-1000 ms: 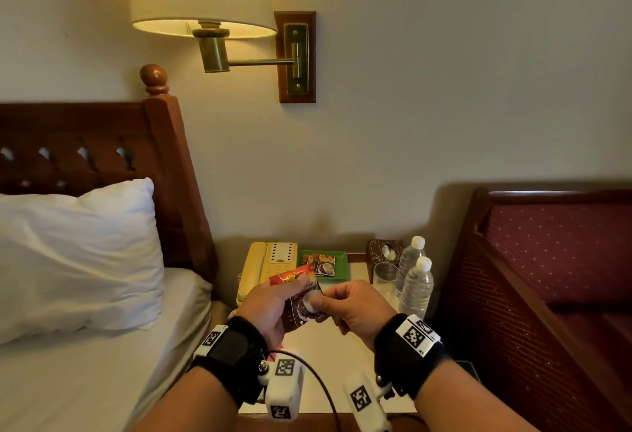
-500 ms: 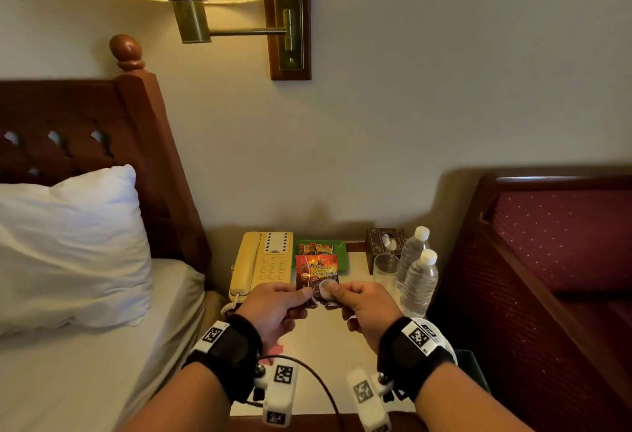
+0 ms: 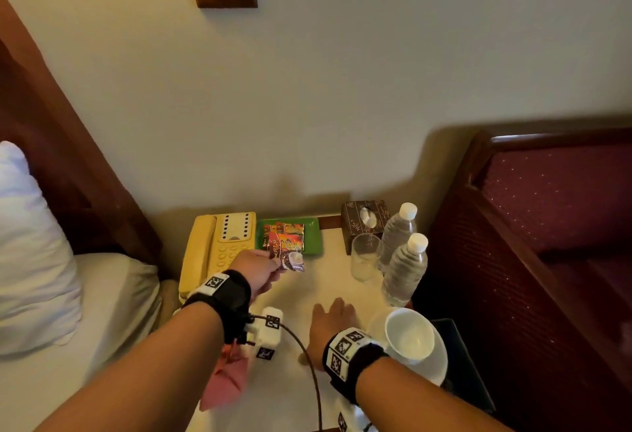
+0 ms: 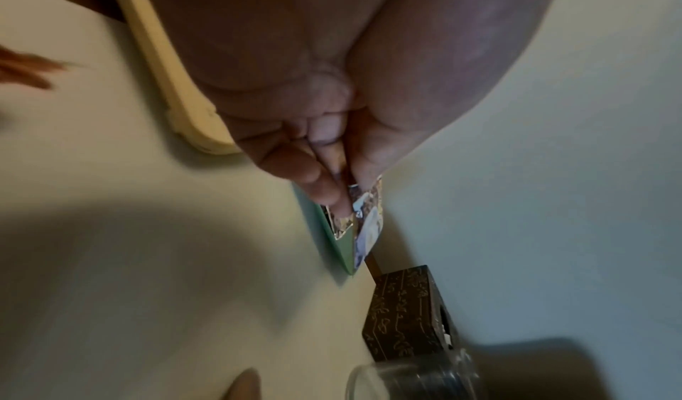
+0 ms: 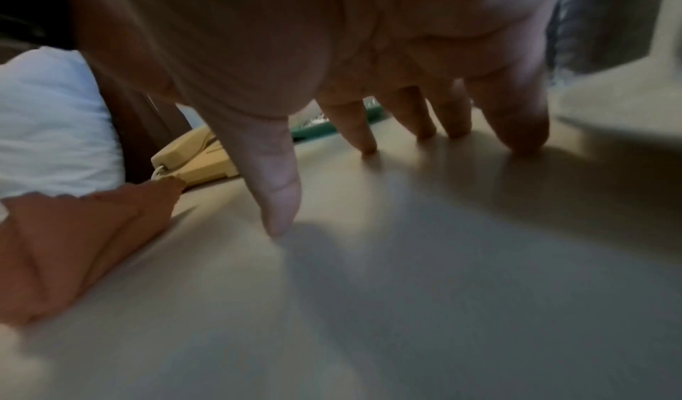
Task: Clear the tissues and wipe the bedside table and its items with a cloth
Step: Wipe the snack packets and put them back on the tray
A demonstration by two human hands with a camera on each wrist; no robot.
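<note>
My left hand [image 3: 275, 262] pinches a few coffee sachets [image 3: 287, 253] by their near edge, just over the front rim of the green tray [image 3: 313, 236]. In the left wrist view the sachets [image 4: 365, 225] stick out between thumb and fingers above the tray [image 4: 341, 249]. My right hand [image 3: 328, 308] is open, its fingers spread, low over the cream bedside table [image 3: 307, 291]; in the right wrist view its fingertips [image 5: 524, 143] touch the table top [image 5: 442, 260]. A pink cloth [image 3: 225, 377] lies on the table's near left edge, partly under my left wrist.
A yellow telephone [image 3: 219, 243] sits at the back left. A brown tissue box [image 3: 366, 223], an empty glass [image 3: 364, 257] and two water bottles [image 3: 405, 267] crowd the back right. A white cup on a saucer [image 3: 410, 334] is at the right. The bed flanks the left.
My right hand has let go of the sachets and dropped, open, to the table. My left hand has carried them forward to the green tray. The head view has tilted down.
</note>
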